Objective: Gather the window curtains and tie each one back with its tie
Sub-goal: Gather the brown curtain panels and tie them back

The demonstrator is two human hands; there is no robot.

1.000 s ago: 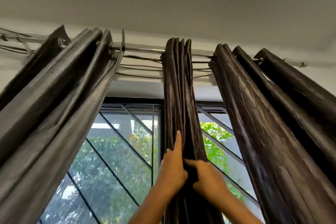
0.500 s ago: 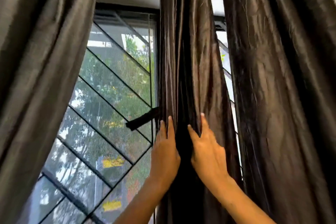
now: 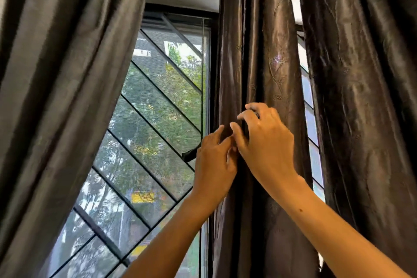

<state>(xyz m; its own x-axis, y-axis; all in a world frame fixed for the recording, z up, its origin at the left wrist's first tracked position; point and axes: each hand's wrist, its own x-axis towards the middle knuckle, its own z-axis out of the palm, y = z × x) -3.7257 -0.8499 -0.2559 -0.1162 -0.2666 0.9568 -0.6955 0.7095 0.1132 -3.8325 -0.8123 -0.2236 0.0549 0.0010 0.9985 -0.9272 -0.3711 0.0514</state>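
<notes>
Since half a second ago both hands have risen on the middle curtain (image 3: 257,70) and drawn together, and their fingers, then laid flat and straight on the cloth, are now curled into its folds. This middle curtain hangs as a narrow gathered bundle of dark, shiny brown fabric in front of the window's upright frame bar, running from the top edge of the view to the bottom. The left hand (image 3: 214,162) sits on the bundle's left side with its fingers bent, pinching a fold between thumb and forefinger. The right hand (image 3: 264,142) is just above and to the right of it, touching it at the fingertips, its fingers hooked round a pleat at the bundle's centre. A short dark strip, apparently the tie (image 3: 191,154), sticks out to the left from behind the left hand, against the glass; where it is fastened is hidden. To the left a second curtain (image 3: 67,97) of the same fabric hangs wide, covering the left side of the view, well apart from the hands. To the right a third curtain (image 3: 365,108) hangs just beside the middle one, with a thin slit of window between them. Behind them the window (image 3: 158,119) has slanting dark bars over the glass, with green trees outside.
</notes>
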